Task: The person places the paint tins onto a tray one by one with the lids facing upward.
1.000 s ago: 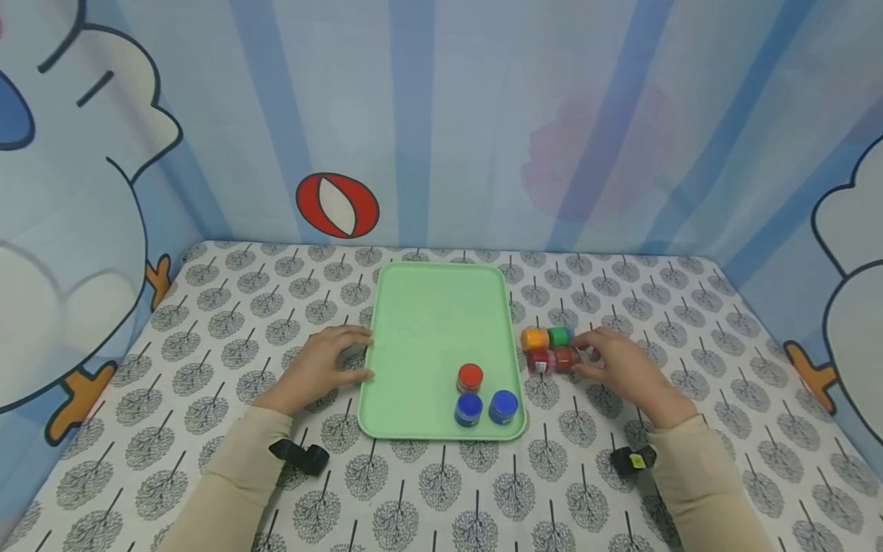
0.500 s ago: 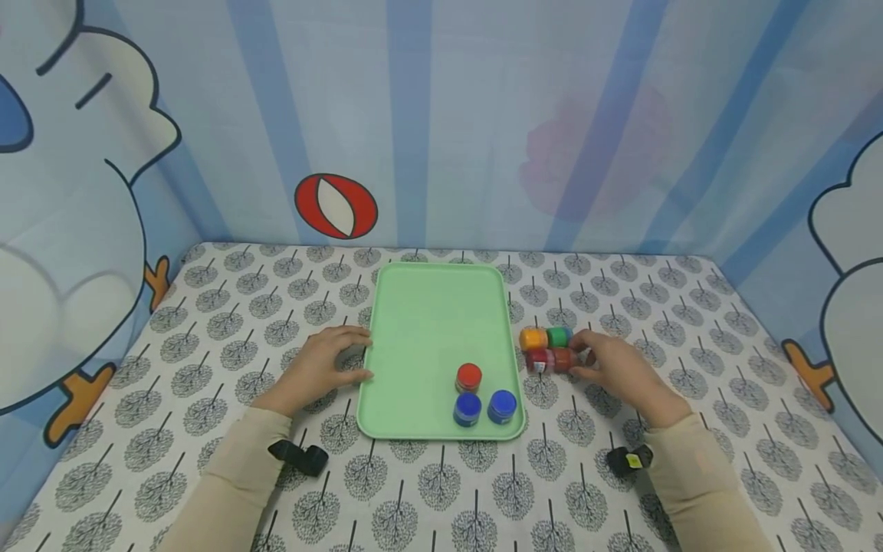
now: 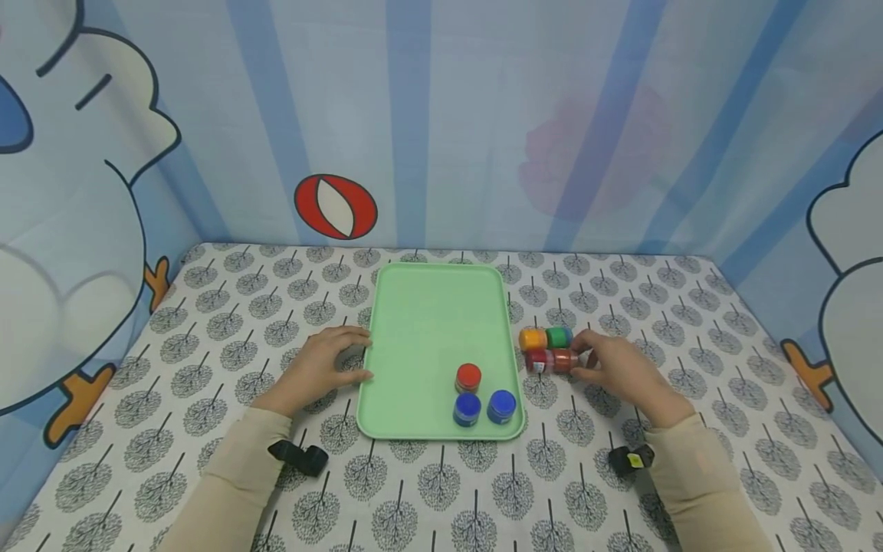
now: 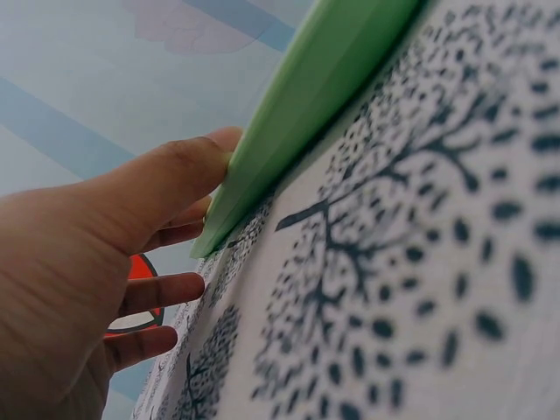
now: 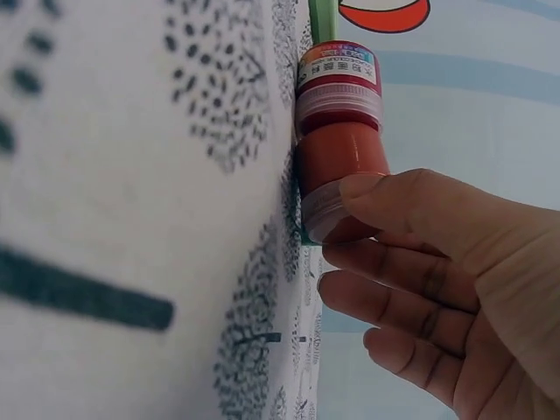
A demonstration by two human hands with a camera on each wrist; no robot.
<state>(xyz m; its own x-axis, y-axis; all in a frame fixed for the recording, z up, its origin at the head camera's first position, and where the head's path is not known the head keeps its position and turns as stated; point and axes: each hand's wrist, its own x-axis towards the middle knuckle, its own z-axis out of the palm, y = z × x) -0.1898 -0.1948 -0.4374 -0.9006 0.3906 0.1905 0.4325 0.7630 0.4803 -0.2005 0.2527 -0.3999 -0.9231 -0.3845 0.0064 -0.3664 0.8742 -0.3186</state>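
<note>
The right hand [image 3: 621, 372] pinches the end of the orange-red jar [image 3: 562, 360], which lies on the patterned cloth [image 3: 414, 494] end to end with the dark red jar [image 3: 538, 361], while the left hand [image 3: 310, 370], fingers apart, touches the green tray [image 3: 428, 330].

You're at a small, cloth-screened tabletop rec set-up, tho you can't tell if the bldg around it is a home, lab or office. It shows in the pale-blue, broad-striped hanging cloth [image 3: 476, 115] w/ soft creases on your L, R & far sides, printed w/ big white rounded cartoon figures [image 3: 69, 215], their orange feet [image 3: 81, 386] & a red-and-white oval [image 3: 336, 206]. Spread flat before you there's a white, black-tree-printed cloth [image 3: 441, 491] reaching right up to that backdrop, & small black boxy units [image 3: 310, 460] are worn at your wrists.
</note>
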